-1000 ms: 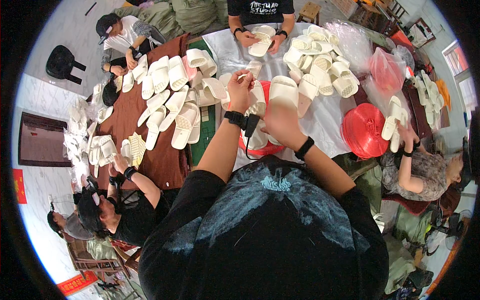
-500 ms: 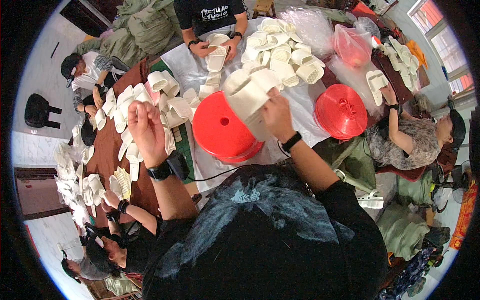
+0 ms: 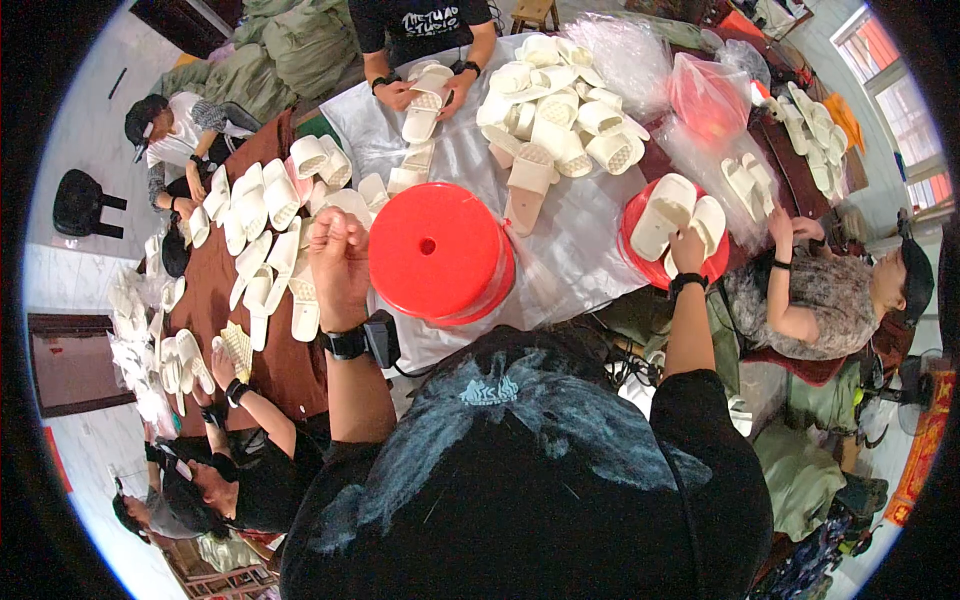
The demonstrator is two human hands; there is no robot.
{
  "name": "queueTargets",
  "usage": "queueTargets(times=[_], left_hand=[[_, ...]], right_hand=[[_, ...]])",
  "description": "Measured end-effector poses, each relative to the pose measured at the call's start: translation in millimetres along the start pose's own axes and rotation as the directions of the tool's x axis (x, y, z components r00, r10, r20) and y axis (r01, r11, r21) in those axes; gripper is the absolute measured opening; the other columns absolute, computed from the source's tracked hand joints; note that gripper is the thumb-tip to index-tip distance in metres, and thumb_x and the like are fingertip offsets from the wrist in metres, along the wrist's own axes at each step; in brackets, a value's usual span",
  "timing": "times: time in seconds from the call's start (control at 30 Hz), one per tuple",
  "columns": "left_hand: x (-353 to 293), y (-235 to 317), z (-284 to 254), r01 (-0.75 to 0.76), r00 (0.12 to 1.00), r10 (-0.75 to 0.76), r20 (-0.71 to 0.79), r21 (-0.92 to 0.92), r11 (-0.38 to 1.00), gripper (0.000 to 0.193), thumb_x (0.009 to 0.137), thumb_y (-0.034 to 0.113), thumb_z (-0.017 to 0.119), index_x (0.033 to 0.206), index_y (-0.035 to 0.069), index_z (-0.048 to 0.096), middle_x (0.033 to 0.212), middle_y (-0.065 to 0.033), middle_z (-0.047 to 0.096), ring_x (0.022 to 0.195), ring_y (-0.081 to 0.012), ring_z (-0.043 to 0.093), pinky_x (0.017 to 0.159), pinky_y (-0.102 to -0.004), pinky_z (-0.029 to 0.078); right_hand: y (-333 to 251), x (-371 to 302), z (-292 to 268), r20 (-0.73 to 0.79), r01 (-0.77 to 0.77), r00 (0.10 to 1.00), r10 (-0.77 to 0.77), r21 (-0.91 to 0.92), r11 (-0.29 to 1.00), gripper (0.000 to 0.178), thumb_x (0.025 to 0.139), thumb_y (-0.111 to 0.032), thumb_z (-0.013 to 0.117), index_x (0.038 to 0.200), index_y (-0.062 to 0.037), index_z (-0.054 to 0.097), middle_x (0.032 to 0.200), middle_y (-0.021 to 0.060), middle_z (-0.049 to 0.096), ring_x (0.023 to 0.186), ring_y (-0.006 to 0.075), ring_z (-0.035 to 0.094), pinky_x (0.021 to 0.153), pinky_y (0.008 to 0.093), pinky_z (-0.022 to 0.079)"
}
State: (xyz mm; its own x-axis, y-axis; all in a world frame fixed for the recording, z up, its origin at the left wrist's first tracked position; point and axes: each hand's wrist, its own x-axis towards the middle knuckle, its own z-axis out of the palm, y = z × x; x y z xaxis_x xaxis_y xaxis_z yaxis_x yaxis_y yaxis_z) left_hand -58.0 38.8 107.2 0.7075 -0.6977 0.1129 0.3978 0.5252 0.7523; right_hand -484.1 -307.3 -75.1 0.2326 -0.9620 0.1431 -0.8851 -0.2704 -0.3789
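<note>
My right hand (image 3: 689,250) is closed on a pair of cream slippers (image 3: 665,214), which rests on the red round stool (image 3: 640,264) at the right. One slipper lies on each side of the fingers. To the left, my left hand (image 3: 339,243) is raised with curled fingers; anything inside them is hidden. It is beside another red round stool (image 3: 436,262), whose top has a small hole in the middle and nothing on it. Cream slippers (image 3: 255,205) are spread on the brown-covered table left of my left hand.
Across the table, a person in a black shirt holds a slipper (image 3: 427,100). A heap of slippers (image 3: 560,105) stands to its right, near clear plastic bags (image 3: 620,55). Other people sit at the left and right, with slippers before them. Green sacks (image 3: 300,50) fill the back left.
My right hand has carried the slippers from above the middle stool to the right stool. My left hand has shifted right, toward the middle stool. The right-hand co-worker has let go of a slipper.
</note>
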Motion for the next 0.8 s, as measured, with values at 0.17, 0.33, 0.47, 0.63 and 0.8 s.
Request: queueTargets(times=[0.17,0.33,0.47,0.63,0.8], left_hand=[[-24.7,-22.6,11.5,0.204,0.977,-0.176,-0.117,0.317,0.926,0.005,0.088,0.008,0.063,0.091,0.006,0.06,0.081,-0.0005,0.059,0.068,-0.0077,0.053,0.062,-0.0201,0.043],[-44.0,-41.1,47.3,0.346,0.935,-0.334,-0.118,0.513,0.786,0.008,0.086,0.012,0.065,0.087,0.005,0.061,0.079,0.0005,0.06,0.07,-0.007,0.056,0.061,-0.02,0.045],[-57.4,-38.9,55.7,0.315,0.942,-0.333,-0.045,0.466,0.827,0.007,0.086,0.011,0.066,0.087,0.005,0.063,0.075,-0.0001,0.061,0.067,-0.0068,0.057,0.061,-0.0209,0.047],[-87.5,-15.4,18.3,0.242,0.97,-0.212,-0.121,0.359,0.902,0.009,0.085,0.011,0.068,0.088,0.004,0.062,0.073,0.0005,0.062,0.063,-0.0064,0.057,0.059,-0.0199,0.046],[-98.4,11.2,-30.2,0.246,0.954,-0.155,-0.255,0.377,0.893,0.01,0.086,0.013,0.068,0.089,0.004,0.063,0.076,0.0002,0.063,0.067,-0.0062,0.057,0.06,-0.0201,0.046]], right_hand=[[-89.7,-17.3,-10.3,-0.038,0.221,0.974,-0.222,0.342,0.913,0.03,0.083,-0.012,0.063,0.112,-0.0041,0.064,0.109,0.0166,0.062,0.087,0.0293,0.063,0.075,0.0374,0.051],[-245.9,-75.4,-57.1,0.349,-0.175,0.725,-0.593,0.927,0.332,0.031,0.092,-0.011,0.056,0.121,0.0001,0.057,0.107,0.0049,0.062,0.07,0.0072,0.055,0.065,0.0229,0.048],[-291.7,-109.6,-52.9,0.462,-0.335,0.442,-0.769,0.88,0.336,0.03,0.095,-0.013,0.051,0.121,0.0025,0.057,0.1,0.0061,0.065,0.075,0.0101,0.06,0.07,0.0252,0.049],[-307.5,-139.4,-40.7,0.569,-0.298,0.175,-0.804,0.808,0.508,0.027,0.095,-0.013,0.051,0.113,0.004,0.062,0.09,0.0064,0.067,0.074,0.012,0.061,0.07,0.025,0.049],[-324.0,-163.9,-19.7,0.615,-0.248,0.101,-0.782,0.777,0.579,0.018,0.093,-0.012,0.054,0.094,0.0028,0.064,0.078,0.0033,0.063,0.069,0.011,0.057,0.067,0.0244,0.046]])
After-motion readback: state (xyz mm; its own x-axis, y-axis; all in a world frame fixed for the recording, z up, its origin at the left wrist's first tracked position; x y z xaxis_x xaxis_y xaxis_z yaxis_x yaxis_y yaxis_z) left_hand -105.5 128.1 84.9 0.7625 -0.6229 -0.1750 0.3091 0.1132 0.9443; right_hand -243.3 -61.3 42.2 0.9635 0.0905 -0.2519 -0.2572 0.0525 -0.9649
